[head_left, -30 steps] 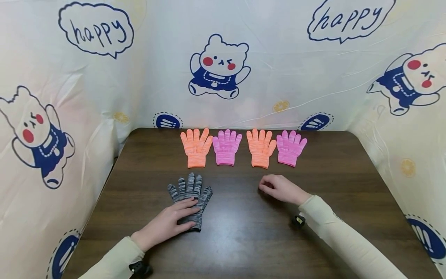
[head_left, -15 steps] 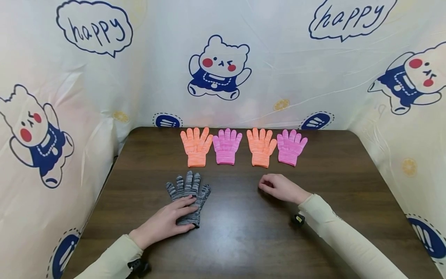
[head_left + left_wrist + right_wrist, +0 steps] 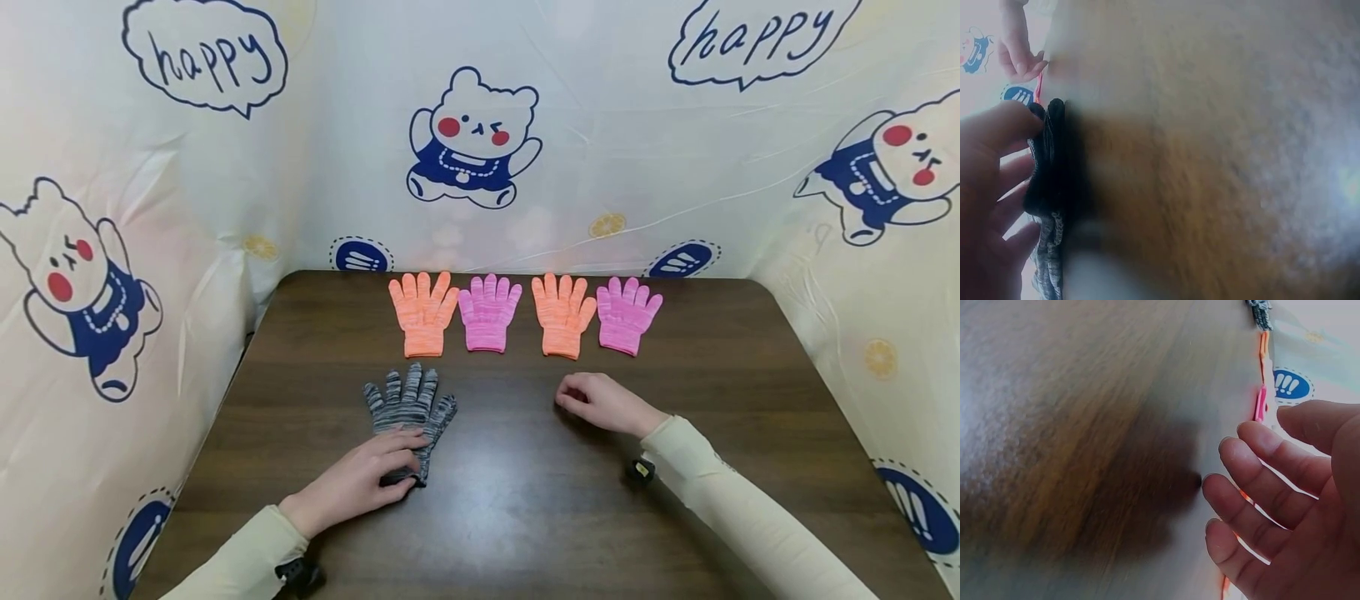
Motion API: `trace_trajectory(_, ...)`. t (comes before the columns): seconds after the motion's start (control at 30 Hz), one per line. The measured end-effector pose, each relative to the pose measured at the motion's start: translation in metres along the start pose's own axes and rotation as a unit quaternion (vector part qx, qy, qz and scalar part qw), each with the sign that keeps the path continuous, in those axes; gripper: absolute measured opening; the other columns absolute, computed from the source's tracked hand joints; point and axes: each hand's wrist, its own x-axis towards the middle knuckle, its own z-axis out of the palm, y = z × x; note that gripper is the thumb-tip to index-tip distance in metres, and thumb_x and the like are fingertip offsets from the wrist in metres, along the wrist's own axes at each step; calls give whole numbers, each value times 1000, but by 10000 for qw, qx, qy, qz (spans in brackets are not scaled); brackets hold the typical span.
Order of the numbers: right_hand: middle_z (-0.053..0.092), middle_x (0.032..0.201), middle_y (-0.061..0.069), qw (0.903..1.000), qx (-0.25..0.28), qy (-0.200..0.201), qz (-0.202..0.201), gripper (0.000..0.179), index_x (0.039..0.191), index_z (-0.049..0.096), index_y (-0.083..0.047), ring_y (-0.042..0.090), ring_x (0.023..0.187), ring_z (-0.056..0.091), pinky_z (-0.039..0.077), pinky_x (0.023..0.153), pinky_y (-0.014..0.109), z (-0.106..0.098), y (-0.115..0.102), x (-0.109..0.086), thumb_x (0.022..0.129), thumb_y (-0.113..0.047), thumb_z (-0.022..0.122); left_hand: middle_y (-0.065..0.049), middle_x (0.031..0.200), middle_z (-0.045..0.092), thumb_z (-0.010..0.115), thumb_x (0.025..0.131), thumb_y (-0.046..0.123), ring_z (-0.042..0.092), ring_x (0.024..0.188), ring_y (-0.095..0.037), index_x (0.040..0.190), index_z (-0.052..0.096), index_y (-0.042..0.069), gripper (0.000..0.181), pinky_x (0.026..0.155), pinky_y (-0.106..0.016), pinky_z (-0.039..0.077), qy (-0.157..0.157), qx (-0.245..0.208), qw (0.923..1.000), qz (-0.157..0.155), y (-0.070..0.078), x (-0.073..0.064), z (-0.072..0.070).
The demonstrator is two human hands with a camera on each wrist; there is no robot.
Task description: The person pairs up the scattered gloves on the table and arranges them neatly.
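A grey-and-black knit glove (image 3: 405, 412) lies flat on the left half of the table, its fingers pointing away from me. My left hand (image 3: 356, 482) rests on its palm and cuff with relaxed fingers. In the left wrist view the thumb touches the dark cuff (image 3: 1047, 181), and the other fingers lie over the knit. On the right, my right hand (image 3: 603, 404) sits on the table with loosely curled fingers and holds nothing. The right wrist view shows those fingers (image 3: 1254, 481) bent, with nothing between them.
Along the far edge of the dark wooden table (image 3: 510, 533) lie an orange glove (image 3: 423, 318), a pink glove (image 3: 488, 317), another orange glove (image 3: 561, 321) and another pink glove (image 3: 627, 318). A printed cloth (image 3: 570, 183) hangs behind and at both sides.
The grey glove has shifted slightly away from me, edging left and then back right under my left hand. My right hand has stayed in place.
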Motion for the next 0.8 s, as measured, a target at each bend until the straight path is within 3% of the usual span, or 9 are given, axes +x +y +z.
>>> trace_trajectory(0.13,67,90,-5,10000,7,-6,26,15,109,72,-10,11,79,59,57,80,32,0,-1,0,104,-21,64,-3,139,65,78,96,19,59,134,-26,110,76,21,14,105,-54,51,218,34,9994,-255,2,1,2)
trace_trajectory(0.3,68,90,-4,9996,142,2,-251,19,110,72,-10,12,79,59,58,79,33,0,4,-1,105,-26,63,-10,141,65,82,91,21,58,134,-32,124,77,12,35,103,-53,53,534,287,9963,-603,3,3,3)
trace_trajectory(0.4,68,90,-3,9992,183,6,-361,21,110,72,-10,13,79,59,58,78,33,-1,6,-1,105,-28,63,-12,143,63,85,89,25,56,136,-34,128,75,11,42,104,-53,53,439,400,9953,-765,1,3,3)
trace_trajectory(0.53,68,90,-4,9995,235,-23,-214,21,109,73,-11,14,79,61,59,80,36,-1,5,-1,104,-29,64,-12,143,63,86,88,27,57,135,-33,128,75,12,44,104,-52,53,307,450,9940,-944,-2,1,-1)
trace_trajectory(0.77,69,92,1,9980,191,23,-600,26,111,72,-11,17,78,59,57,74,33,9,33,6,106,-34,61,-10,143,63,85,89,27,58,134,-32,128,75,12,43,103,-51,53,172,533,9902,-1277,-11,-9,-14)
trace_trajectory(0.8,69,91,0,9983,232,-5,-528,25,111,72,-11,16,78,60,58,75,33,7,28,6,106,-34,62,-11,143,63,85,89,26,58,134,-33,128,75,12,43,103,-52,53,175,543,9898,-1303,-12,-10,-16)
